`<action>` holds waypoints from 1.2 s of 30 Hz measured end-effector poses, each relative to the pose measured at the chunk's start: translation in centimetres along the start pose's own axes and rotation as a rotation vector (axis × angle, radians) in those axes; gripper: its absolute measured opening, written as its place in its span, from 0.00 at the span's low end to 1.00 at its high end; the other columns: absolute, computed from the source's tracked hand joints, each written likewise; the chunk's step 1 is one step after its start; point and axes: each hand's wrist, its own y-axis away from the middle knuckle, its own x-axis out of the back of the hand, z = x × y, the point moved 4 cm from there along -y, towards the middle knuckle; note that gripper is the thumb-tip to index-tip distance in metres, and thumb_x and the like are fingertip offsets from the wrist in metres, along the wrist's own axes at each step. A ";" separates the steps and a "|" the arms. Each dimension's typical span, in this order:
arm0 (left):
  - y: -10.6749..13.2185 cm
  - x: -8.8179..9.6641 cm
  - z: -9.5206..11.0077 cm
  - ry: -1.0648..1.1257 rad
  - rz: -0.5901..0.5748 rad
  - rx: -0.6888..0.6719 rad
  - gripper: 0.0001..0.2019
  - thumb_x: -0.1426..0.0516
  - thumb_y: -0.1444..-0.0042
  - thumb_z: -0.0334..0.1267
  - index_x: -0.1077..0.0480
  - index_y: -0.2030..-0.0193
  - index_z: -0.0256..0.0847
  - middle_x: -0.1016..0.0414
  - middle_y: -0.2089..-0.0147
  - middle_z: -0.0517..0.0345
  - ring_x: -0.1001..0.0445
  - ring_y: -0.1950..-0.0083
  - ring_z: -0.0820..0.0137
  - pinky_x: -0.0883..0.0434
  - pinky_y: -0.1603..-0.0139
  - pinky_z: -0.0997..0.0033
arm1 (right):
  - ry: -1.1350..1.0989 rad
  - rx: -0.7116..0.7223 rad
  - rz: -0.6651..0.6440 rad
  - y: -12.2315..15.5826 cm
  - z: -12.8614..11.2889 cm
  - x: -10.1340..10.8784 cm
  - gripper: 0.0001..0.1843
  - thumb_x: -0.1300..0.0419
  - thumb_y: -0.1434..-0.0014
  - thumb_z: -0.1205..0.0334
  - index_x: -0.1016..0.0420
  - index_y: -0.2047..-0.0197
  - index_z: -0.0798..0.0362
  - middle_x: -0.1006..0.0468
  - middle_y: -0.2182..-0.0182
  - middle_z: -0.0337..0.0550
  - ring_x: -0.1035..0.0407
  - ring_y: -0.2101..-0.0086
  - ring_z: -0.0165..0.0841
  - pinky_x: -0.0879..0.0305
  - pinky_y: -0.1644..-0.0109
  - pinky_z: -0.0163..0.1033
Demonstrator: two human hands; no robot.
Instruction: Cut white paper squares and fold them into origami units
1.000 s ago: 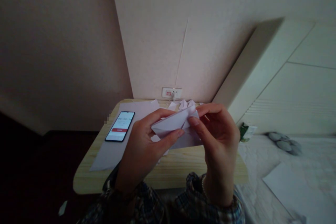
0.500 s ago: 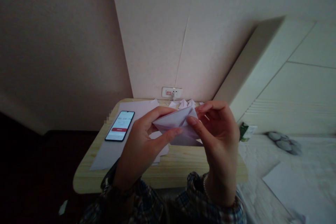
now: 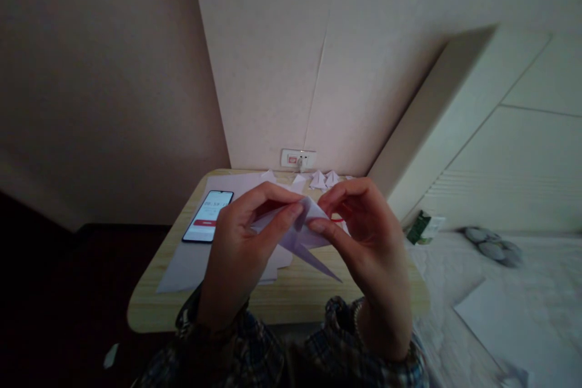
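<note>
Above a small wooden table (image 3: 291,309) I hold a folded piece of white paper (image 3: 304,241) between both hands. My left hand (image 3: 240,248) pinches its left side with thumb and fingers closed. My right hand (image 3: 364,242) pinches its right side the same way. A long pointed flap of the paper sticks out down and to the right, over the tabletop.
A lit phone (image 3: 208,216) lies on flat white sheets (image 3: 191,260) at the table's left. Small folded paper pieces (image 3: 325,179) sit near the wall socket (image 3: 297,160). At the right are a bed with a white sheet (image 3: 504,327), a green packet (image 3: 421,226) and a headboard (image 3: 500,151).
Both hands have lowered slightly and turned the paper. A pointed flap has come out toward the lower right, and my left fingers have shifted further up onto the fold.
</note>
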 end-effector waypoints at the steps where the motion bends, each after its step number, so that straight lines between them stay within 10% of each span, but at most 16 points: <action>1: 0.0 0.0 0.1 0.001 -0.004 -0.005 0.07 0.38 0.40 0.30 0.23 0.67 0.46 0.19 0.68 0.66 0.21 0.64 0.72 0.26 0.62 0.76 | -0.005 -0.005 -0.005 0.0 0.0 0.0 0.14 0.30 0.48 0.75 0.26 0.64 0.48 0.23 0.69 0.30 0.27 0.68 0.25 0.27 0.63 0.30; 36: 0.1 -0.4 -0.5 0.170 0.071 -0.006 0.04 0.35 0.41 0.37 0.22 0.67 0.49 0.19 0.68 0.64 0.22 0.65 0.69 0.26 0.63 0.71 | 0.040 0.033 -0.080 0.3 -0.2 0.3 0.11 0.33 0.43 0.73 0.25 0.63 0.47 0.23 0.69 0.31 0.28 0.67 0.28 0.32 0.61 0.35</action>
